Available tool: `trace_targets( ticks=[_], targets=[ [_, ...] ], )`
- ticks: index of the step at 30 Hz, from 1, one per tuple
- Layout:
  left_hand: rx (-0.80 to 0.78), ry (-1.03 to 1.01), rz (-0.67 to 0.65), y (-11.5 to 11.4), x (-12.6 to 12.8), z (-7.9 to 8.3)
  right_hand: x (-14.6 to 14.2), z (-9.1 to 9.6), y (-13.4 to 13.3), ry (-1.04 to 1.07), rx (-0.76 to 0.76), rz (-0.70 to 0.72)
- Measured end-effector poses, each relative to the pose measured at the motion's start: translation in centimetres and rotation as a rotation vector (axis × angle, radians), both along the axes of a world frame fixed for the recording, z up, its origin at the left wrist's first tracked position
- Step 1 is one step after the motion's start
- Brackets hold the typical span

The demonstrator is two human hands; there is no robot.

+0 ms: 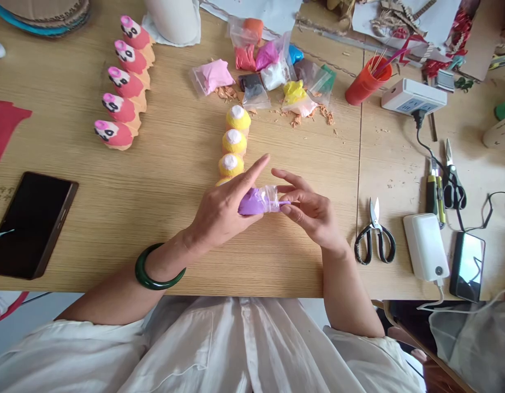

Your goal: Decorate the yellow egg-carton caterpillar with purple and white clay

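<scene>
My left hand (225, 210) grips a small clear plastic bag of purple clay (258, 201), its index finger stretched out. My right hand (309, 210) pinches the open end of the same bag from the right. Both hands hover over the wooden table (174, 174) near its front edge. Just behind them stands a row of yellow clay figures with white tops (233, 143); the nearest one is partly hidden by my left hand. A green bangle (154, 273) sits on my left wrist.
Several pink clay figures (123, 90) line up at the left. Bags of coloured clay (272, 71) lie at the back. A black phone (29, 224) lies at the left. Scissors (375, 234), a white power bank (425, 246), a red cup (364, 82) and a power strip (414, 95) are at the right.
</scene>
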State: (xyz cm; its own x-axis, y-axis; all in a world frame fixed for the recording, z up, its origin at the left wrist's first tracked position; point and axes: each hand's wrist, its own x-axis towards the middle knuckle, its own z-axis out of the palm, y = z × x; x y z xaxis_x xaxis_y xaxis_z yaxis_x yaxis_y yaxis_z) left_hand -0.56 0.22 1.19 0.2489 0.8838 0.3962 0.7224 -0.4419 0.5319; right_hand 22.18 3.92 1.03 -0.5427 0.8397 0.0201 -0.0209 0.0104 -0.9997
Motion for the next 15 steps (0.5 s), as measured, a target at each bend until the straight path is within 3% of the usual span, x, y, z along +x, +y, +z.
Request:
trace_targets(
  ticks=[5, 15],
  targets=[
    [0.038, -0.017, 0.035, 0.15, -0.19, -0.27, 0.13, 0.41, -0.08, 0.213, -0.214, -0.157],
    [0.088, -0.005, 0.061, 0.33, -0.36, -0.67, 0.23, 0.40, 0.23, 0.408, -0.238, -0.166]
  ],
)
